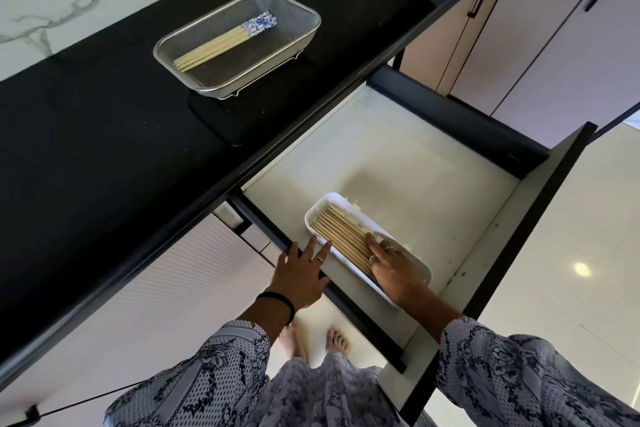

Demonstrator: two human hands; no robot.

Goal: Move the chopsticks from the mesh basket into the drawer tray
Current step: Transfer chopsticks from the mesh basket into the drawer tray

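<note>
A steel mesh basket [294, 42] stands on the black counter, holding several bamboo chopsticks [214, 47] with blue-and-white patterned tops. Below, the drawer is pulled out, and a white tray [420, 272] lies in it with several plain bamboo chopsticks [341, 234] laid side by side. My right hand [393, 269] rests flat on the near end of those chopsticks, fingers spread, gripping nothing that I can see. My left hand [301, 274] hovers with fingers apart over the drawer's left wall, its fingertips just short of the tray's rim.
The open drawer [415, 156] has a pale floor and dark walls; its front panel juts toward me at right. The black counter [104, 149] runs diagonally. Closed cabinet doors [540, 38] with black handles stand at upper right. My bare feet show below on the tiled floor.
</note>
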